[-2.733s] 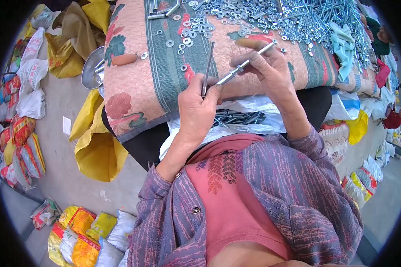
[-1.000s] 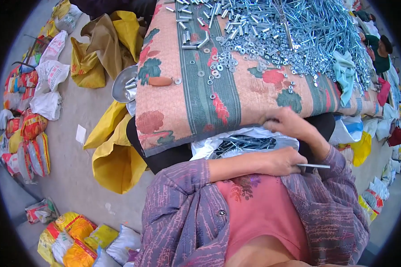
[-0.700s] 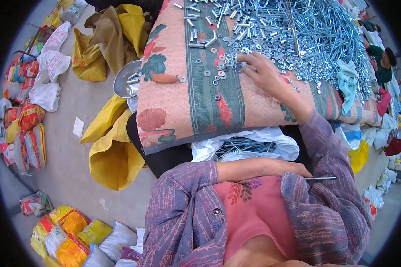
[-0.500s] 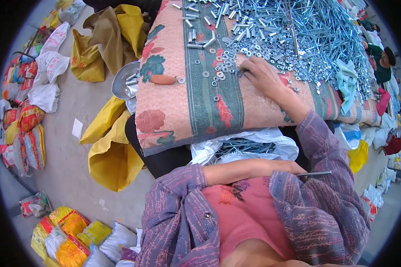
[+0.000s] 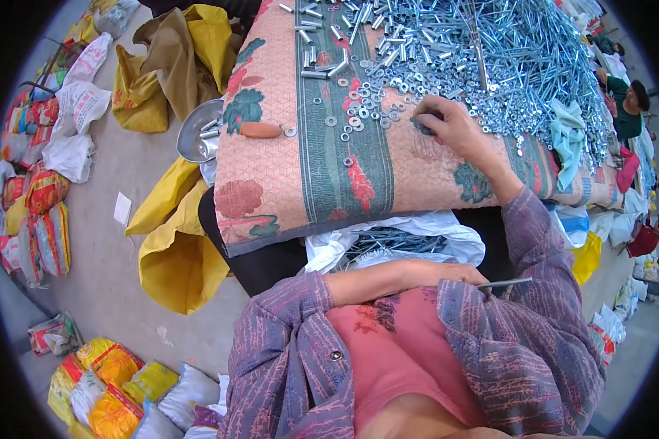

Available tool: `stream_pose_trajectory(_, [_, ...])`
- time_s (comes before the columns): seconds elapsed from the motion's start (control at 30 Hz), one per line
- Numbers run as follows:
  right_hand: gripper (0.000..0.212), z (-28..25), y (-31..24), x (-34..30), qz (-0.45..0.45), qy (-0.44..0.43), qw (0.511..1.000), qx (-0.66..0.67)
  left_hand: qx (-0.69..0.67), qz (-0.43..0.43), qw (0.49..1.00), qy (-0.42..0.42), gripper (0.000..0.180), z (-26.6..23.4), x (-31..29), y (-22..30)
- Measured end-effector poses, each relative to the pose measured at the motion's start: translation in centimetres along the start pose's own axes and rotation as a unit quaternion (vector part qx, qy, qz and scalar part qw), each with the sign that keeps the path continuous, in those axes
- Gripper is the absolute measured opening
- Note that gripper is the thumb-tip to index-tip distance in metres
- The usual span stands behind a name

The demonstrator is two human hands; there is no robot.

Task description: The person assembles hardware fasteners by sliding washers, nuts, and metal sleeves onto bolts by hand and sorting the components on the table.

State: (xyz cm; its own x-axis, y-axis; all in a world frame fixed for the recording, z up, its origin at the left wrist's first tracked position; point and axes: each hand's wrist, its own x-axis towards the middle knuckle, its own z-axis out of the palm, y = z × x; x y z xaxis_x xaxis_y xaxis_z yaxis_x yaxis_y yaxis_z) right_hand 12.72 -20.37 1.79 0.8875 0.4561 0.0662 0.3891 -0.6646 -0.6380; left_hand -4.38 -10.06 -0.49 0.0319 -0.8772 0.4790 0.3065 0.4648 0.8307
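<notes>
My right hand (image 5: 450, 126) is over the patterned cloth (image 5: 256, 175), just on the near side of a scatter of washers (image 5: 370, 106). Its fingers are curled in a pinch, with a small greyish bit at the tips that I cannot make out. Across my lap lies my left hand (image 5: 458, 274), closed around a thin metal rod (image 5: 507, 282) whose end sticks out to the right. Past my right hand are loose nuts (image 5: 505, 117), short metal sleeves (image 5: 337, 69) and a large heap of long bolts (image 5: 542, 51).
A metal bowl (image 5: 196, 135) with sleeves sits at the table's left edge, near an orange-brown oval piece (image 5: 261, 129). A pale green cloth (image 5: 568, 139) lies at right. Below the table edge is a white sack (image 5: 454, 235) of bolts. Yellow sacks (image 5: 179, 256) lie on the floor.
My right hand has drawn back from the washers, to the right, its fingers now more curled. The left hand still holds the rod. The whole view has shifted slightly.
</notes>
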Motion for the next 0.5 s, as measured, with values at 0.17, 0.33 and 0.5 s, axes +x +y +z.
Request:
stream_pose_trajectory(0.17, [0.009, -1.0, -1.4, 0.1, 0.048, -0.048, 0.979, 0.191, -0.034, -0.13, 0.975, 0.177, 0.027, 0.4, -1.3, 1.1])
stream_pose_trajectory(0.33, [0.01, -1.0, -1.5, 0.8, -0.022, -0.033, 0.999, 0.017, -0.046, -0.126, 0.909, 0.394, 0.026, 0.9, -4.4, 2.5])
stream_pose_trajectory(0.5, [0.012, -0.8, -1.9, 1.5, 0.015, -0.052, 0.997, 0.063, -0.188, -0.085, 0.771, 0.603, 0.024, -0.1, -7.9, 6.9])
